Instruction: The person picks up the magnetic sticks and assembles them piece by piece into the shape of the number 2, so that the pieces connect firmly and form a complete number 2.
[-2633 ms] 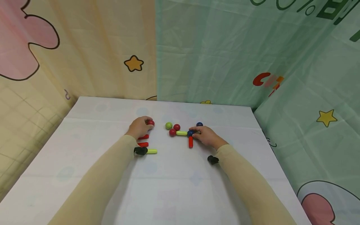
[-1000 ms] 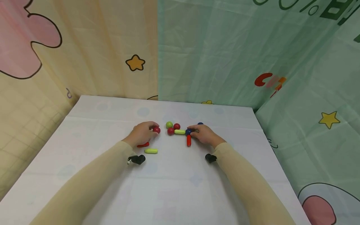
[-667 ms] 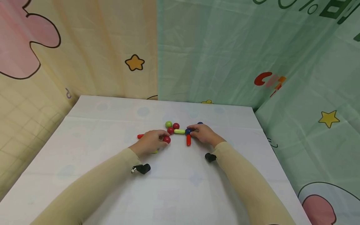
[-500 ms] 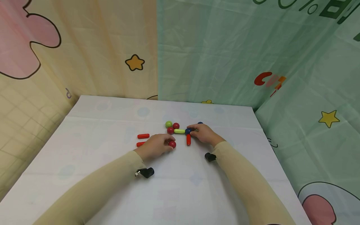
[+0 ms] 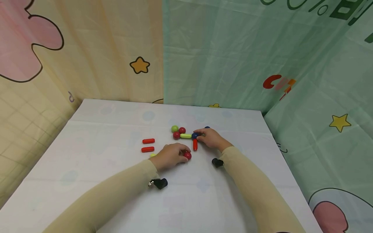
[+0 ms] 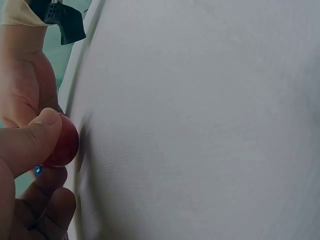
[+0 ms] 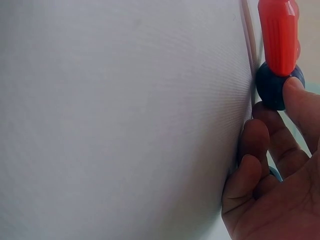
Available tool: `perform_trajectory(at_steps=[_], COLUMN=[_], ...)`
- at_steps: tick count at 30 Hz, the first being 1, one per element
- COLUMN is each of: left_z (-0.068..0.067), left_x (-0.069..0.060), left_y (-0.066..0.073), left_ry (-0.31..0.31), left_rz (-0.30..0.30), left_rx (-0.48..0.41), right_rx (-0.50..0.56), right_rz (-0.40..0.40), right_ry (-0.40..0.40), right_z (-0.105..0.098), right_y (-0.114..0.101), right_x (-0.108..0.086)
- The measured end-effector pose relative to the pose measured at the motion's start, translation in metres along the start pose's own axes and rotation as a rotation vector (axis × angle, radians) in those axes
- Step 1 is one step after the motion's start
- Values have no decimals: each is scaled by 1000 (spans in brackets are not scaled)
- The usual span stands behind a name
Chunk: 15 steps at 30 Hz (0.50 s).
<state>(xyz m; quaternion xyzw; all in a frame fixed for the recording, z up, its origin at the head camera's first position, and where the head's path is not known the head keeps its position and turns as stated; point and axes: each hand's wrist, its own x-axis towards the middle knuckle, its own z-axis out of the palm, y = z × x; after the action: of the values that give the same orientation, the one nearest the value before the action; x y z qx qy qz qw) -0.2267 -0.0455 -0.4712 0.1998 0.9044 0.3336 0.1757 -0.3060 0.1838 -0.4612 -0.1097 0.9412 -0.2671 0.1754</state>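
My left hand (image 5: 171, 156) pinches a red ball (image 5: 187, 156) between thumb and fingers; the left wrist view shows this red ball (image 6: 65, 144) close up. My right hand (image 5: 213, 139) pinches a dark blue ball (image 5: 194, 136). From that blue ball a red rod (image 5: 195, 145) points toward me and a yellow-green rod (image 5: 186, 136) runs left to another red ball (image 5: 176, 135). The held red ball is just apart from the red rod's near end. In the right wrist view the red rod (image 7: 279, 37) meets the blue ball (image 7: 271, 87).
Behind the joined pieces lie a green ball (image 5: 175, 128) and a further red ball (image 5: 182, 130). A second blue ball (image 5: 207, 127) is partly hidden by my right hand. Two red rods (image 5: 148, 149) and a mostly covered yellow-green rod (image 5: 152, 155) lie left on the white table (image 5: 140, 200).
My left hand has carried its red ball from the far left, right and toward me, to near the red rod's end. My right hand has stayed on the blue ball.
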Motion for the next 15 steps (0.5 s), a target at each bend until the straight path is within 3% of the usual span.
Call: perform_trajectory(at_steps=[15], left_z=[11], left_x=[4], left_y=[9], left_ry=[38], left_rz=[25], left_rx=[18], right_rx=[10], right_rz=[-3], right_ry=[10], right_z=[1], right_y=[0], right_x=[0])
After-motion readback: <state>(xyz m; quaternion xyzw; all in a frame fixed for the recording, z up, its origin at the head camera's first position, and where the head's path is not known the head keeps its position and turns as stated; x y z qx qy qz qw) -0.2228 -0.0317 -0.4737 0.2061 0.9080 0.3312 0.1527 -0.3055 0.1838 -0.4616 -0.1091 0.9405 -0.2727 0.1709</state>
